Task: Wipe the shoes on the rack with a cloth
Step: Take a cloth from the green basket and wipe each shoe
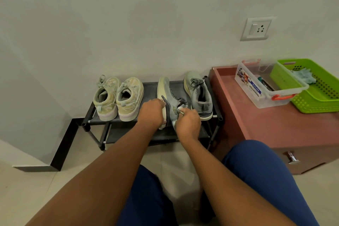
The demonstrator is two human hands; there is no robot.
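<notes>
Gripping tilted grey shoe (171,105), left hand (151,113); right hand (189,122) seemingly pinching cloth (180,109).

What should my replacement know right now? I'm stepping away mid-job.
Left hand grips the sole of the tipped grey shoe on the rack.
Right hand presses the cloth on that shoe's side.
Other grey shoe stands to the right, beige pair to the left.
Done: cannot tell which shoes are wiped.
Left: finish this shoe, set it upright, check the rest.
</notes>
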